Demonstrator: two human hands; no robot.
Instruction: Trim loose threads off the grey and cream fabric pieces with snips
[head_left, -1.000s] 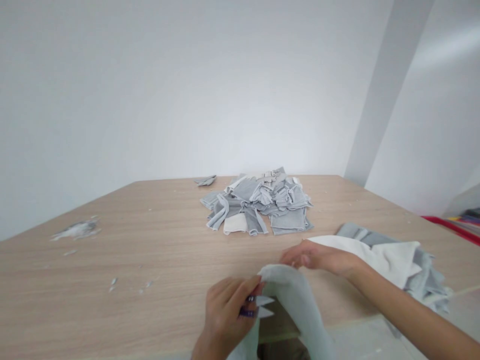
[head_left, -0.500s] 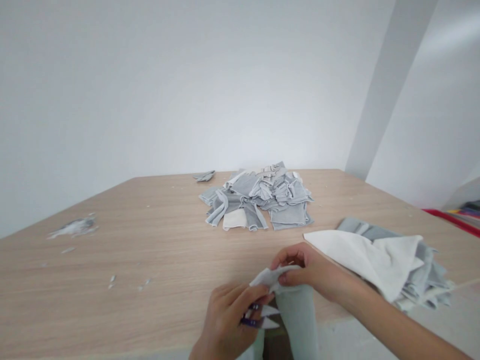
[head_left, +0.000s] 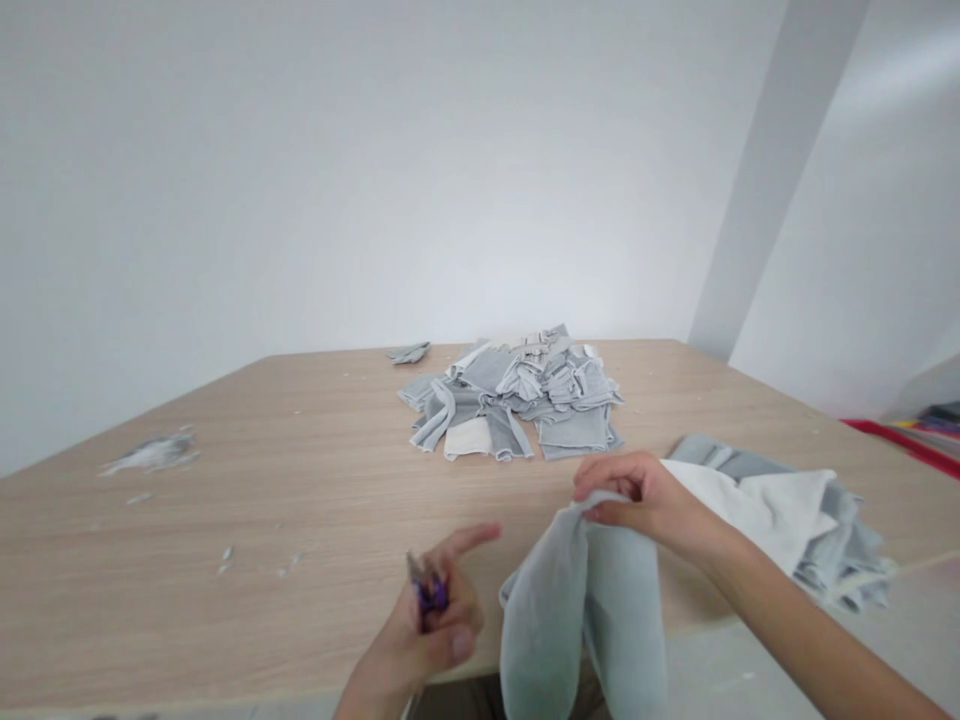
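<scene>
My left hand [head_left: 435, 615] is near the front edge of the table, its index finger stretched out and its other fingers curled around purple-handled thread snips [head_left: 430, 596]. The snips' blades point up and away from me. To the right, my right hand [head_left: 626, 495] pinches the top of a pale grey-green piece of fabric [head_left: 551, 610]. The fabric hangs down in two folds over the table's front edge, and its lower end is out of frame. My left hand is apart from it.
A large heap of grey and white fabric pieces [head_left: 544, 395] lies at the back, a small grey piece [head_left: 409, 353] beside it. Another fabric pile [head_left: 787, 510] is at right. Scraps of lint [head_left: 154, 453] lie on the wooden table [head_left: 315, 480].
My left hand has let go of the fabric and moved left, the snips turning upward in it. My right hand has raised the fabric slightly to the right, so more of it hangs in view.
</scene>
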